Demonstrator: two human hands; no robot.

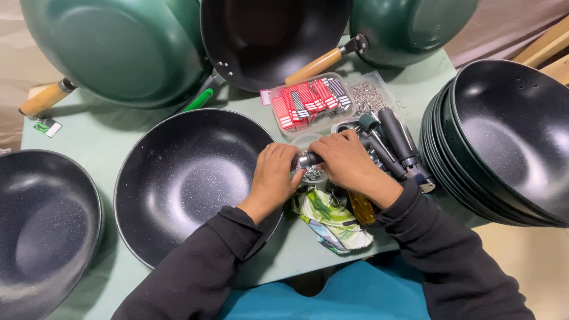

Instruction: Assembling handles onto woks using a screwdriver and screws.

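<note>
Both our hands meet at the rim of a black speckled pan [189,178] on the green counter [106,130]. Left hand [274,175] grips the rim to steady it; right hand [347,163] closes around a metal handle piece [309,159], pressing it against the pan.

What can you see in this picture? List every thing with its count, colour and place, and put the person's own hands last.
table: one, pale green, under everything
pan in front: one, black speckled, centre, at the left hand
pan at left: one, black, left edge
stack of pans: several nested, black, right
upturned pans: two, green, far side
upright pan: one, black, far centre
tray of tags: one, clear, red tags
bag of metal bits: one, clear
loose handles: several, dark, right of hands
cloth: one, green and white, near edge
left hand: on pan rim, at a metal piece
right hand: on the metal piece
</note>
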